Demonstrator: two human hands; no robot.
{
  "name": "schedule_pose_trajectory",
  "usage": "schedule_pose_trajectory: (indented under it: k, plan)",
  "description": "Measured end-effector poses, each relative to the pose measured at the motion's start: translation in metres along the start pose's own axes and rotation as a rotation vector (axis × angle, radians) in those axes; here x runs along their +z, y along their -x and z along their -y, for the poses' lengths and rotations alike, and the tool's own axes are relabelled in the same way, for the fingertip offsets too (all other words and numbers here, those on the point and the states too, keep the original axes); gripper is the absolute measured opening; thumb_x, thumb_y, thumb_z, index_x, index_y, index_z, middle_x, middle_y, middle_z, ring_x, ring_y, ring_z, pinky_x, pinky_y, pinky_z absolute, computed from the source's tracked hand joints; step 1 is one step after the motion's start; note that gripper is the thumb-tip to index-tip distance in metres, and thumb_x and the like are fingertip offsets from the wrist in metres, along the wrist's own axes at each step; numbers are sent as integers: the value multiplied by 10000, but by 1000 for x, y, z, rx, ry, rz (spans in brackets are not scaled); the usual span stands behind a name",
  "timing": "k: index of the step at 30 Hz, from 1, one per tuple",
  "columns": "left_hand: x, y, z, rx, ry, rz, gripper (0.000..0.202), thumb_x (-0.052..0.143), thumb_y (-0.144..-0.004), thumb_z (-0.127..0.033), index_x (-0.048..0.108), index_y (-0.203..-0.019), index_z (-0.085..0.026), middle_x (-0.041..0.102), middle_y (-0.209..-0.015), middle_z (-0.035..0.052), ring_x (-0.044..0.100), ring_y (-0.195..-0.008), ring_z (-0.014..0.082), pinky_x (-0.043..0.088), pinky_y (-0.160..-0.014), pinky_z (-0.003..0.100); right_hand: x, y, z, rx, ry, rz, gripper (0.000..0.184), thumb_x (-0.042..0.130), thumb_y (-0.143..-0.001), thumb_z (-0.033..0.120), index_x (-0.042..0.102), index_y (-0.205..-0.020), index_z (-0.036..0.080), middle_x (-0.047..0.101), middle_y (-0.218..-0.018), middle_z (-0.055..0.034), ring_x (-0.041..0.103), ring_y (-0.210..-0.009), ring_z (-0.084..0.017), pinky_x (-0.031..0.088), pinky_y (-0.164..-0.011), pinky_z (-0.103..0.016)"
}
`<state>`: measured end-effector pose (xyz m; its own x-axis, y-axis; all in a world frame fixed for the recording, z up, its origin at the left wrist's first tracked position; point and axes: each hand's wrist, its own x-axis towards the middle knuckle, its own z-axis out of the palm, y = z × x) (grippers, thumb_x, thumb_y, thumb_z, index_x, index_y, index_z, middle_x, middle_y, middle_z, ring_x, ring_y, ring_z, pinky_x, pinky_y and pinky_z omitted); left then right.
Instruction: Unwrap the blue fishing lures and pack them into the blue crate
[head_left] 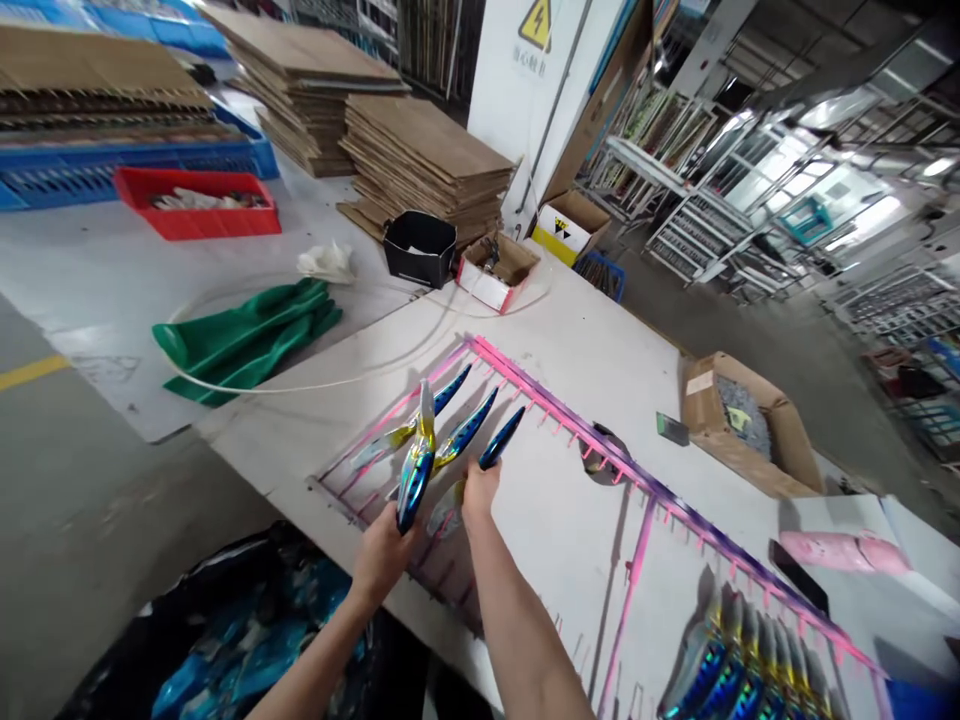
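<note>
My left hand [384, 550] is closed around one end of a shiny blue, yellow and silver fish-shaped lure [417, 470], which points up and away from me. Just to its right, my right hand [480, 490] grips another blue fish lure [502, 437] over the rack. Two more lures, a left one [453, 390] and a middle one [466, 430], lie along the near end of the pink pegged rack [555, 412]. Farther right, several similar lures [739, 665] sit in a row on the same rack. My fingers partly hide the lures' lower ends.
A black-lined bin [247, 640] with blue scraps stands below the table edge. Green gloves [251, 335], a red tray [199, 203], a black box [420, 250] and cardboard stacks [431, 150] lie beyond. An open carton [750, 425] and pink bottle [844, 551] are at right.
</note>
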<state>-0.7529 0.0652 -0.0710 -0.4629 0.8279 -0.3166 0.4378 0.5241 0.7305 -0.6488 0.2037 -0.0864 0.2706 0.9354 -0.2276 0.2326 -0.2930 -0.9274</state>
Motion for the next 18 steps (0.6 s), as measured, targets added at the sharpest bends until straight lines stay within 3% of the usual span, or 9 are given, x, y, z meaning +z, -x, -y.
schedule_pose_trajectory:
  k: [4,8,11,14,16,18]
  plan:
    - [0,-1,1,-40,60,-29,131,504,-806,-352,496,-782,-223,596,-660,17,618,-676,222,369,-604,264,10,11,22,-94,37,59,435,567,-766,269,517,-1191,187,711,-1019,-90,662,-1008,-246,525,-828,-336]
    - [1,-8,0,-49,119,-31,117,558,-743,-319,545,-795,-214,604,-645,13,640,-698,237,400,-613,270,9,48,42,-219,83,201,545,563,-773,255,454,-1304,193,644,-1225,-100,582,-1167,-236,458,-976,-355]
    - [-15,-4,-3,-42,208,11,192,543,-740,-348,586,-850,-197,640,-652,5,657,-699,226,467,-626,275,-23,83,55,-308,117,384,485,522,-783,225,507,-1267,205,675,-1160,-59,620,-1067,-220,467,-964,-367]
    - [-44,30,0,-42,387,96,344,559,-742,-439,618,-937,-161,712,-764,40,689,-764,237,545,-690,314,-73,114,63,-451,189,668,382,609,-702,170,649,-1070,266,728,-1014,13,656,-966,-224,401,-1037,-418]
    - [-60,68,10,-109,562,162,456,632,-706,-495,640,-1014,-158,744,-894,72,703,-854,268,575,-754,357,-100,129,61,-697,379,939,315,662,-697,160,676,-985,287,739,-989,30,653,-983,-231,265,-1118,-488]
    - [-68,103,30,-191,603,167,511,654,-688,-533,664,-1066,-189,753,-992,82,706,-927,298,593,-790,397,-114,138,51,-978,623,1168,250,646,-771,173,662,-996,281,737,-1033,17,632,-1036,-219,212,-1126,-505]
